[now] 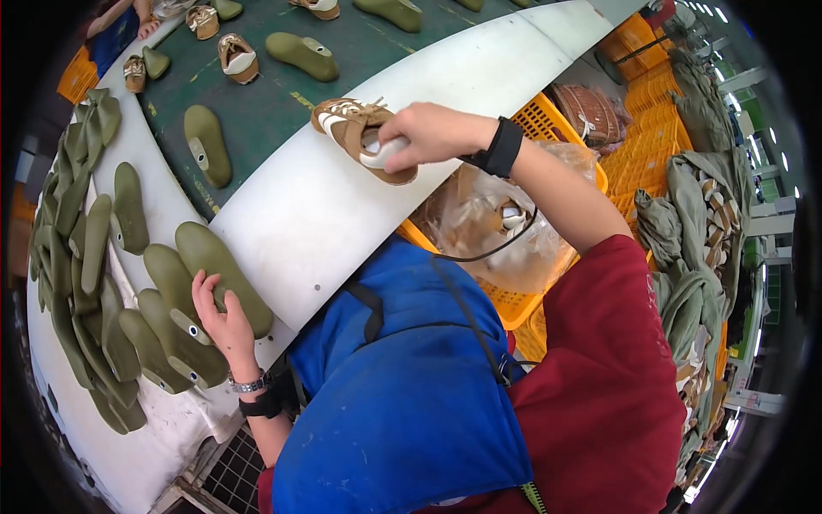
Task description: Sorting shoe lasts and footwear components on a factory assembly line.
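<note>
My right hand (424, 135) grips a tan lace-up shoe (347, 128) by its white heel collar, over the white ledge (282, 201). The shoe has white laces, and its toe points away to the left. My left hand (227, 325) is at a big olive-green shoe last (221, 272), thumb on top and fingers along its left edge; its heel end rests near the ledge corner. Beside this hand lie more green lasts (167, 338), some with a pale round insert at the end. A heap of lasts (73, 283) spreads farther left.
Lasts (300, 56) and tan shoes (237, 58) are spread over the green conveyor belt (265, 111). A yellow crate (521, 308) at my right holds plastic-wrapped shoes. Stacked crates (651, 103) and draped green cloth (693, 214) stand beyond. Another person's hand (148, 28) is at far left.
</note>
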Available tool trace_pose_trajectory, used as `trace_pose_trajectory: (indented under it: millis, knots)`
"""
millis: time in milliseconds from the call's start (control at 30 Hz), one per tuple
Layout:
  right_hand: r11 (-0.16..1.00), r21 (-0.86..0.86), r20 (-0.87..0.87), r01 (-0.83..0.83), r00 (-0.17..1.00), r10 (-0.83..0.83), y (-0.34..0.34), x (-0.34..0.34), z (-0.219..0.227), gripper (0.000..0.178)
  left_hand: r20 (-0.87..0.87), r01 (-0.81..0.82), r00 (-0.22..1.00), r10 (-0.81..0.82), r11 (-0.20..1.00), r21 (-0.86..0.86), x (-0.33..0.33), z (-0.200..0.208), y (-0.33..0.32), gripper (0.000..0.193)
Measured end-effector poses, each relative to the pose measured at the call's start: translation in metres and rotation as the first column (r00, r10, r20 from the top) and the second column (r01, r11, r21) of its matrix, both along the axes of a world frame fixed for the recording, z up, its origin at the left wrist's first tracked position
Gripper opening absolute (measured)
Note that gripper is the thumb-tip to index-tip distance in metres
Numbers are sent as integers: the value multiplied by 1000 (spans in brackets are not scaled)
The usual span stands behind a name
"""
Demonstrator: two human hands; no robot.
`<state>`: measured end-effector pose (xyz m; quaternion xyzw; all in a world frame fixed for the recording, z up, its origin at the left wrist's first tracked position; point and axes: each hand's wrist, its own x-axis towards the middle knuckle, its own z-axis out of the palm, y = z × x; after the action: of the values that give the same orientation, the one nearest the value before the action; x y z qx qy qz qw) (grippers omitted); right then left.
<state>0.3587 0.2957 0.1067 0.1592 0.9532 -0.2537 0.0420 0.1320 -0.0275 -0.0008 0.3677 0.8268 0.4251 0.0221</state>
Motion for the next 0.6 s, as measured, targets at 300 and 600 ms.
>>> trace_pose_trajectory:
  millis: [300, 600]
  knots:
    - [953, -295, -227, 67, 964, -138, 10, -60, 62, 30, -58, -20, 998, 22, 999, 42, 10, 5, 3, 26]
    - [975, 176, -241, -134, 955, 175, 27, -186, 99, 31, -29, -96, 995, 99, 990, 104, 9, 17, -1, 28]
